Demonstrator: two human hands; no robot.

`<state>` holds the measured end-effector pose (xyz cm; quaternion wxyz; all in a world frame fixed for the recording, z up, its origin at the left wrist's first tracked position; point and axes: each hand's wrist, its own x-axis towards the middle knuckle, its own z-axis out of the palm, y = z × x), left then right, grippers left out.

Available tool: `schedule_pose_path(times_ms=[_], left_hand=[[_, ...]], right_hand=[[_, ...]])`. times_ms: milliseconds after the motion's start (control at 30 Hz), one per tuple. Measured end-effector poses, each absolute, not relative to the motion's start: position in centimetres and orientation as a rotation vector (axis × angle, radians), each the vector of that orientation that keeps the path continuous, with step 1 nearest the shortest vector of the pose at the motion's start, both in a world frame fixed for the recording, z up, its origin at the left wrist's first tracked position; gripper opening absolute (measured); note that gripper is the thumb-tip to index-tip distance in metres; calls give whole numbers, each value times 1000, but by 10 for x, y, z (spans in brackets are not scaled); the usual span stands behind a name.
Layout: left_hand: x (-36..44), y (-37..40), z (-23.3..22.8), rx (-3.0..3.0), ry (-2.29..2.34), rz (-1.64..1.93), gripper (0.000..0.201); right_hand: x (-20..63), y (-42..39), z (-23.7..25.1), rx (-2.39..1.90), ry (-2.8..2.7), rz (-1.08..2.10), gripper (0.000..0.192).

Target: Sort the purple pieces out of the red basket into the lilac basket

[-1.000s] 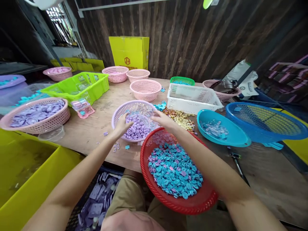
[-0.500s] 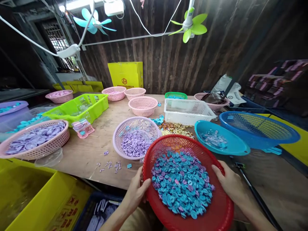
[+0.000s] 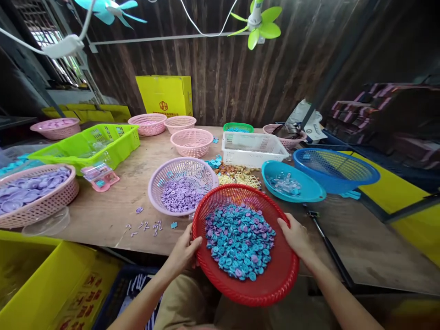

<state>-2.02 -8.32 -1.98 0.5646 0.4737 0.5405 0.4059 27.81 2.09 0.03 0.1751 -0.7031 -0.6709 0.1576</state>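
Both hands, left hand [image 3: 184,251] and right hand [image 3: 295,234], clasp opposite rims of the red basket [image 3: 271,284], seemingly to steady its heap of blue and purple caps [image 3: 239,240] over the desk [image 3: 106,215] edge, just before the lilac basket [image 3: 182,185] of purple caps.

We see only an orange round logo with a line of print beneath it on the yellow carton [image 3: 165,95], both too small to read.
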Motion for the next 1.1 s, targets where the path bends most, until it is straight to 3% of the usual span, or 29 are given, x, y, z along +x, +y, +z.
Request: schedule_pose_path(times_ms=[133, 233, 367, 633, 933, 1000, 1100], left_hand=[[-24, -81, -18, 1242, 1423, 848, 50], [-31, -73, -9, 1509, 1657, 860, 44], [-26, -49, 4, 1857, 1936, 922, 42], [11, 10, 13, 2405, 1624, 31, 28], [13, 42, -12, 2500, 1498, -394, 21], [15, 46, -14, 2489, 1478, -448, 23], [16, 48, -13, 2477, 1452, -465, 20]], right_hand=[[280, 20, 1, -2110, -2041, 422, 28], [277, 22, 9, -2134, -2147, 178, 31], [258, 31, 18, -1762, -2351, -55, 30], [219, 66, 0, -1322, -3033, 326, 26], [228, 78, -9, -1360, -2752, 479, 6], [232, 76, -6, -1433, -2550, 691, 4], [240, 68, 3, -1456, -2095, 1291, 10]])
